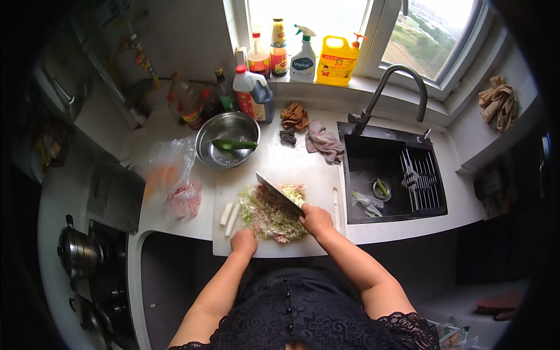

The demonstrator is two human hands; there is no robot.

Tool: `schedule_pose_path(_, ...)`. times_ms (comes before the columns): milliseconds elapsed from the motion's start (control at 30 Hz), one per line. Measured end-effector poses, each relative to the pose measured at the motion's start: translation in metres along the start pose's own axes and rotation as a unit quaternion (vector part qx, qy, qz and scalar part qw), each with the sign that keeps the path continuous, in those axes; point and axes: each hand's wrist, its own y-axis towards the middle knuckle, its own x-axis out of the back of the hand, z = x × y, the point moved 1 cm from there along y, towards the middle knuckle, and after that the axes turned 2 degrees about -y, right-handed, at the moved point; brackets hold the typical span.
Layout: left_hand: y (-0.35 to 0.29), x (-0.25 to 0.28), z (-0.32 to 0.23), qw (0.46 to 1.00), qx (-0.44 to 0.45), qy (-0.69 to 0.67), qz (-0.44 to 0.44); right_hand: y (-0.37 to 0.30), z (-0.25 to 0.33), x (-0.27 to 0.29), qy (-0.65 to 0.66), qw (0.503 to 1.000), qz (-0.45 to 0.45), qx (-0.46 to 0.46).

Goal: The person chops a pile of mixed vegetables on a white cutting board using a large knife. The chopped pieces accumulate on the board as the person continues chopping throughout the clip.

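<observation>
A person's right hand (315,219) grips the handle of a cleaver (279,191), its blade laid across a heap of chopped vegetables and meat (273,214) at the centre of a white cutting board (315,185) on the worktop (175,220). The left hand (244,241), loosely curled and holding nothing, rests at the heap's seven o'clock edge. Two white stalks (229,214) lie at nine o'clock; a steel bowl (221,137) sits at eleven.

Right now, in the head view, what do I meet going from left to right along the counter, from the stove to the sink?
Steel pot on the stove → clear plastic bags → white stalk pieces → left hand → chopped vegetable pile → right hand holding the cleaver → black sink.
</observation>
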Motion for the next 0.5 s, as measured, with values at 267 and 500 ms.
schedule_pose_path(267, -0.004, 0.009, -0.003, 1.0, -0.011, 0.002, 0.009, -0.008, 0.005, 0.007, 0.019, 1.0, -0.006, -0.007)
schedule_pose_path(500, -0.002, 0.004, 0.002, 0.999, -0.033, -0.001, -0.007, -0.014, 0.012, 0.019, 0.025, 1.0, -0.016, -0.008)
